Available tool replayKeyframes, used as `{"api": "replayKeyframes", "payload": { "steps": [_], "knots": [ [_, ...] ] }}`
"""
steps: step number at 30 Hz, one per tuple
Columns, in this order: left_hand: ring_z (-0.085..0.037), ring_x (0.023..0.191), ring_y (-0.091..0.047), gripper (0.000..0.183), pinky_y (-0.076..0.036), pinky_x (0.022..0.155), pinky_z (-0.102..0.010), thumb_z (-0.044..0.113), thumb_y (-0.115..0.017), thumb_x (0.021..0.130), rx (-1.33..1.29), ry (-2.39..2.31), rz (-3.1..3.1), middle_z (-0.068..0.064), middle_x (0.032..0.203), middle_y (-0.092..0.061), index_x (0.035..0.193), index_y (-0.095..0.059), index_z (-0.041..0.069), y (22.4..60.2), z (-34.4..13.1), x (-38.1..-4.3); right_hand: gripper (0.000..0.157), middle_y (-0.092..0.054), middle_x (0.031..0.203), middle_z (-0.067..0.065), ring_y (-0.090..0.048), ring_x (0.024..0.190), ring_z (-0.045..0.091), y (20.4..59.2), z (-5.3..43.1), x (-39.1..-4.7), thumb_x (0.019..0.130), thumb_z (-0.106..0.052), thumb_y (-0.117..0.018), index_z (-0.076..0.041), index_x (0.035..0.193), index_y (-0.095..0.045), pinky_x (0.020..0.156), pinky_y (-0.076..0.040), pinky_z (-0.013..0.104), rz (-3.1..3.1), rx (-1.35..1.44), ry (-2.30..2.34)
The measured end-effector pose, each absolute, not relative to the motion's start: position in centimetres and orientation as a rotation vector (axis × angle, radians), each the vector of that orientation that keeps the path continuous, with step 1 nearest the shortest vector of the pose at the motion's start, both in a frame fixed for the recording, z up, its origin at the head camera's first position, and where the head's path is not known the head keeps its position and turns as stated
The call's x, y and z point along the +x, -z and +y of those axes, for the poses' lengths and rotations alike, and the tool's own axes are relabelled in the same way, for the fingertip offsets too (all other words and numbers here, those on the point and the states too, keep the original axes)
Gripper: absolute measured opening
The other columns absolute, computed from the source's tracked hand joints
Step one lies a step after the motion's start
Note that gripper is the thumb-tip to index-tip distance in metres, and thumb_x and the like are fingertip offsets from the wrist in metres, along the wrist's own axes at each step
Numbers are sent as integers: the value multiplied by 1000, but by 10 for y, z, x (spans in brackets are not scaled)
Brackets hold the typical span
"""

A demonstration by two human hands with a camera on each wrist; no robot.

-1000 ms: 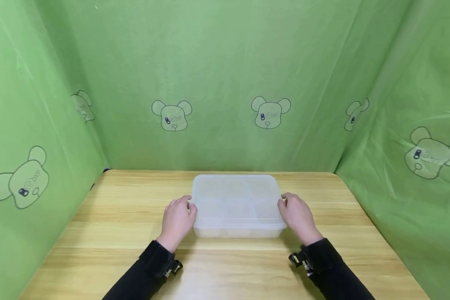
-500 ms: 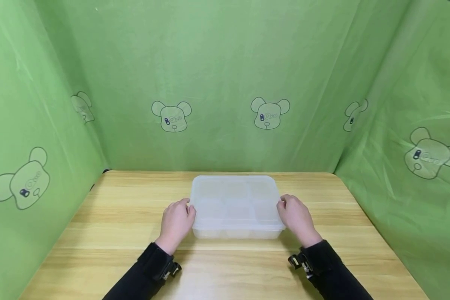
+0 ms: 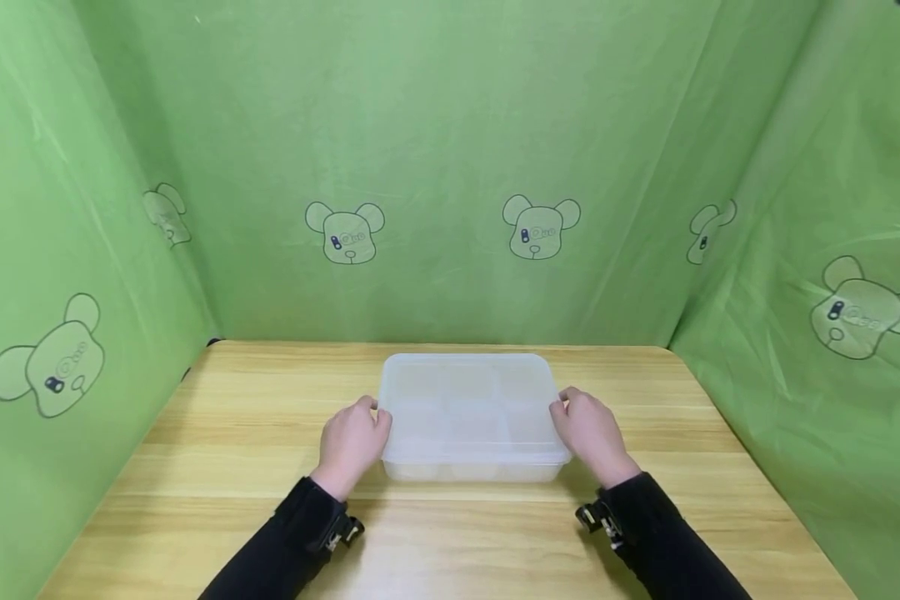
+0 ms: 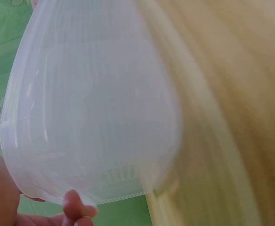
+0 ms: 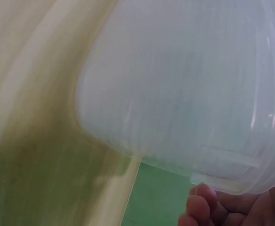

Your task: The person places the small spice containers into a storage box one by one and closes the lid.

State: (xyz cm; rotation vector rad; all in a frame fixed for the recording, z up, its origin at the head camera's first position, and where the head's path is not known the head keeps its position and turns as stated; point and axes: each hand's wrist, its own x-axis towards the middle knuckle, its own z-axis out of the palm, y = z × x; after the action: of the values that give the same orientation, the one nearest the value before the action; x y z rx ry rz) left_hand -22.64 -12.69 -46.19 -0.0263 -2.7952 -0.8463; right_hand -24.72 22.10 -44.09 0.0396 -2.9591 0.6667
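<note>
A translucent white plastic food container (image 3: 471, 408) with a lid on it sits at the middle of the wooden table; faint dividers show through the lid. My left hand (image 3: 352, 442) grips its left side, thumb at the lid's rim and fingers curled at the edge. On the opposite side my right hand (image 3: 591, 433) holds the rim in the same way. The left wrist view shows the fingertips (image 4: 74, 205) at the rim of the container (image 4: 95, 103). In the right wrist view, curled fingertips (image 5: 201, 200) touch a small tab on the container's side (image 5: 175, 89).
The wooden table (image 3: 480, 533) extends around the container on all sides. Green cloth walls (image 3: 450, 108) printed with bear heads stand behind it and at both sides. Both forearms carry black wrist cameras (image 3: 603, 521).
The container has shifted very slightly toward me, with both hands staying at its sides. Their grip looks the same throughout.
</note>
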Motion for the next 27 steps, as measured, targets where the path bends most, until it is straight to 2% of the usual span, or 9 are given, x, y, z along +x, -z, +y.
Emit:
{"api": "replayKeyframes", "payload": {
  "steps": [4, 10, 16, 22, 25, 27],
  "knots": [
    [-25, 71, -64, 36, -52, 65, -42, 31, -49, 98, 42, 856, -2857, -10, 94, -72, 111, -69, 4, 460, -127, -234, 42, -68, 105, 28, -65, 87, 39, 441, 223, -255, 101, -23, -43, 10, 121, -59, 81, -52, 55, -2978, 46, -633],
    [-33, 84, -68, 38, -53, 67, -46, 33, -46, 101, 57, 867, -2891, -13, 103, -72, 112, -68, 4, 459, -127, -245, 45, -66, 113, 31, -65, 97, 46, 442, 225, -266, 103, -26, -39, 9, 123, -59, 85, -51, 57, -3015, 32, -650],
    [-30, 77, -65, 35, -50, 61, -43, 31, -45, 101, 61, 884, -2904, -12, 93, -70, 105, -66, 4, 458, -125, -252, 49, -64, 117, 33, -62, 104, 49, 442, 225, -272, 104, -27, -35, 11, 126, -56, 89, -49, 58, -3042, 37, -666],
    [-26, 64, -58, 33, -46, 51, -39, 28, -44, 102, 68, 801, -2912, -8, 73, -60, 86, -62, 7, 455, -123, -252, 47, -62, 121, 33, -60, 110, 51, 439, 222, -272, 104, -23, -34, 12, 124, -59, 93, -47, 60, -3045, 75, -577],
    [-27, 62, -58, 34, -46, 51, -40, 27, -44, 102, 57, 736, -2905, -8, 68, -57, 78, -59, 9, 454, -123, -251, 44, -66, 115, 30, -63, 103, 47, 438, 220, -270, 103, -22, -35, 8, 116, -65, 88, -50, 59, -3041, 73, -517],
    [-29, 63, -60, 35, -47, 51, -41, 26, -45, 102, 44, 682, -2891, -9, 68, -58, 74, -58, 10, 453, -123, -251, 40, -69, 106, 26, -66, 92, 42, 436, 219, -269, 102, -21, -37, 4, 105, -68, 80, -52, 56, -3037, 65, -476]
  ]
}}
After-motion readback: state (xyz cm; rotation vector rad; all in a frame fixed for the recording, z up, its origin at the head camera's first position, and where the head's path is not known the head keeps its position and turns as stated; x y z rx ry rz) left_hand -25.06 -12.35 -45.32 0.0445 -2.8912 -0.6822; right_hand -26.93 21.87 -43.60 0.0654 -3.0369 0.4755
